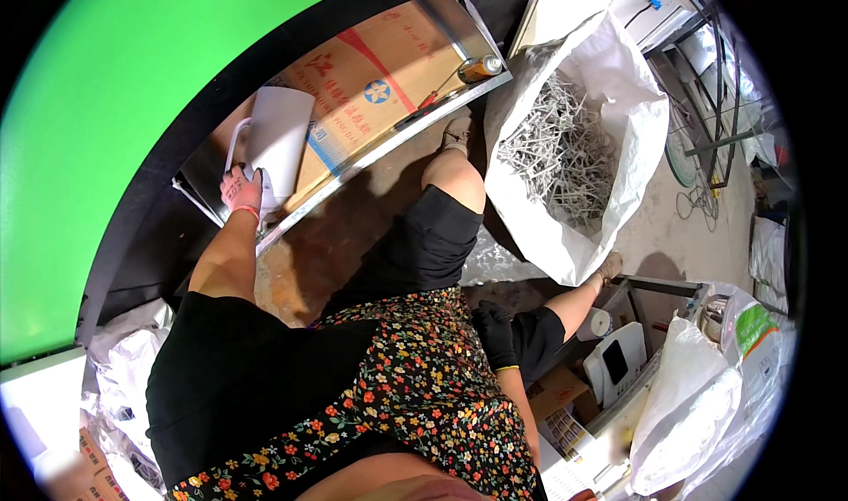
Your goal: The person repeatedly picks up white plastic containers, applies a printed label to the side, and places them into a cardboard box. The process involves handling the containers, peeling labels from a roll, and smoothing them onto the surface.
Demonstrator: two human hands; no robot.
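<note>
My left hand (240, 188), in a pale worn glove, grips the handle of a white jug-like container (281, 140) that rests on a metal shelf (389, 143) beside a flattened cardboard box (371, 77). My right hand (495, 333), in a black glove, hangs down by my right thigh with its fingers curled; I see nothing in it. I am seated, in black shorts and a floral top, with both legs stretched toward the shelf.
A large white sack (609, 86) full of grey metal rods stands open on the right. An orange spray can (481, 66) lies on the shelf. White bags (689, 404), a small white device (618, 360) and cardboard boxes crowd the lower right. Crumpled bags (124, 360) lie at the left.
</note>
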